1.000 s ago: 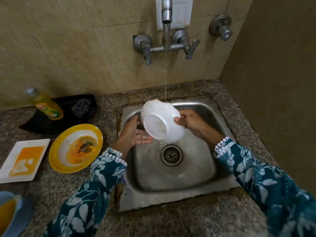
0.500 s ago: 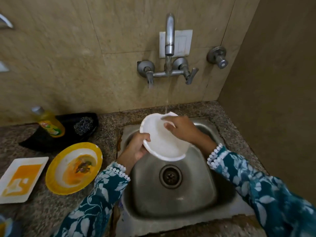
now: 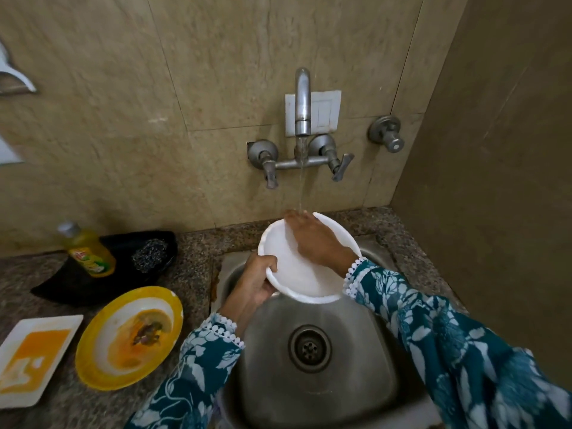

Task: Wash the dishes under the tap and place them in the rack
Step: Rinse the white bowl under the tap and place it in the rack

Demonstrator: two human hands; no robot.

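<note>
A white bowl [image 3: 294, 274] is held over the steel sink [image 3: 312, 376], its inside facing up. My left hand [image 3: 257, 283] grips its left rim, thumb over the edge. My right hand [image 3: 315, 239] lies flat inside the bowl, fingers stretched toward the far rim. Water runs from the tap [image 3: 302, 103] onto those fingers. A dirty yellow-rimmed plate [image 3: 130, 335] and a dirty white rectangular plate [image 3: 31, 357] lie on the counter to the left. No rack is in view.
A yellow dish-soap bottle [image 3: 86, 249] and a steel scrubber [image 3: 150, 253] sit on a black tray [image 3: 102, 280] behind the plates. Two tap handles and a separate valve [image 3: 387, 134] stick out of the tiled wall. A side wall closes off the right.
The bowl was turned from bottom-up to inside-up and lifted under the stream. My right hand went from its rim into its inside. The camera tilted up.
</note>
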